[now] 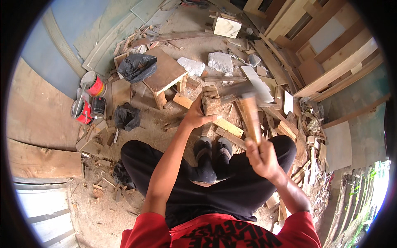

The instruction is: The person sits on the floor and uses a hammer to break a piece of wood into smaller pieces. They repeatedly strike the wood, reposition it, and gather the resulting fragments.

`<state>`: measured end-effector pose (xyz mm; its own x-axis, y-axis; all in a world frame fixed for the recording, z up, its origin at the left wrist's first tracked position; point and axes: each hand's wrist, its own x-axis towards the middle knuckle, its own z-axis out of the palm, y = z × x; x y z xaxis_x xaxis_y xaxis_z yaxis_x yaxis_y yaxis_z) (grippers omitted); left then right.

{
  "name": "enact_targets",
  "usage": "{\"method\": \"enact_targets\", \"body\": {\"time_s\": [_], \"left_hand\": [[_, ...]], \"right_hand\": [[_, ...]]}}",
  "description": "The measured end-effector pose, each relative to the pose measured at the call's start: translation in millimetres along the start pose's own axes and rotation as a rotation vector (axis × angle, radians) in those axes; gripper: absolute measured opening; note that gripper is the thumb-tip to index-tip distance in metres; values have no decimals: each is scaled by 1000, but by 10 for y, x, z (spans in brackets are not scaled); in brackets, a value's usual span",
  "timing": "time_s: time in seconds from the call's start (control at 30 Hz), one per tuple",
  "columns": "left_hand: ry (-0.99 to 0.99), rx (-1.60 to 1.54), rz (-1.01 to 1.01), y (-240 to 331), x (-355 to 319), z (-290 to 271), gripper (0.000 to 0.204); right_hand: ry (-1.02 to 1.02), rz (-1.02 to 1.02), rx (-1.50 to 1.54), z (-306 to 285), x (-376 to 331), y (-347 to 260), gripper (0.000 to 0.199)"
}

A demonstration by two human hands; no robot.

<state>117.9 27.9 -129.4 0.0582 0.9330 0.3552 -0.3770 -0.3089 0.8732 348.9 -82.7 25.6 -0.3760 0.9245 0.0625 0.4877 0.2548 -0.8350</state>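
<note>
In front of my knees, my left hand is wrapped round a rough, weathered wood block and holds it off the floor. A short piece of wood appears just right of the block; whether it is joined to the block I cannot tell. My right hand grips a hammer by its light wooden handle. The hammer slants up and away from my fist, its grey head smeared by motion close to the block's right side.
A low wooden table with a black plastic bag stands ahead left. Paint cans sit at the left. Broken concrete chunks and wood offcuts litter the floor. Planks lean at the right.
</note>
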Motion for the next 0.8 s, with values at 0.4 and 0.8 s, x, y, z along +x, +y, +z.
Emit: {"method": "enact_targets", "body": {"time_s": [0.4, 0.8], "left_hand": [[-70, 22, -28, -240, 39, -247, 67], [-3, -22, -66, -201, -23, -462, 56]], "right_hand": [[54, -145, -112, 31, -50, 0, 25], [-106, 76, -62, 72, 70, -71, 32]]}}
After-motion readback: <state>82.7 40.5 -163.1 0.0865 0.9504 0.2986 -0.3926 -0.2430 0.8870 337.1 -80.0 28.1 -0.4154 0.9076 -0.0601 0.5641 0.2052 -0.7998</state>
